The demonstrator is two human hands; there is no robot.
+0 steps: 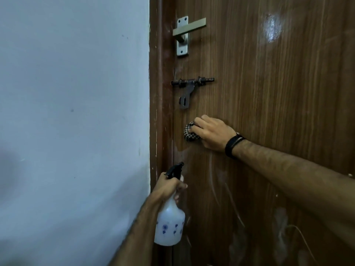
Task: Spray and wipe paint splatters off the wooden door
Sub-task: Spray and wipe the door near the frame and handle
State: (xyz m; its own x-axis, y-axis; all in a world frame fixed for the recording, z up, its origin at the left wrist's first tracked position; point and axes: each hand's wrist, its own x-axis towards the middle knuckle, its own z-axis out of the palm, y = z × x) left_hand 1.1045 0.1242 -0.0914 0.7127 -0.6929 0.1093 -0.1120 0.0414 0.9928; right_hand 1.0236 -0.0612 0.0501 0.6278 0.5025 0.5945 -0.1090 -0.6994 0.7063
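Note:
The brown wooden door (269,96) fills the right half of the view, with pale paint smears low down and a whitish patch (272,27) high up. My right hand (210,134) presses a balled checkered cloth (189,133) against the door just below the latch. My left hand (169,186) grips the neck of a white spray bottle (170,225) with a black trigger head, its nozzle pointing up toward the door's left edge. A damp sheen shows on the wood under the cloth.
A silver lever handle (187,28) sits near the top of the door, and a dark sliding bolt latch (192,83) hangs below it. The brown door frame (160,93) meets a pale blue-white wall (76,93) on the left.

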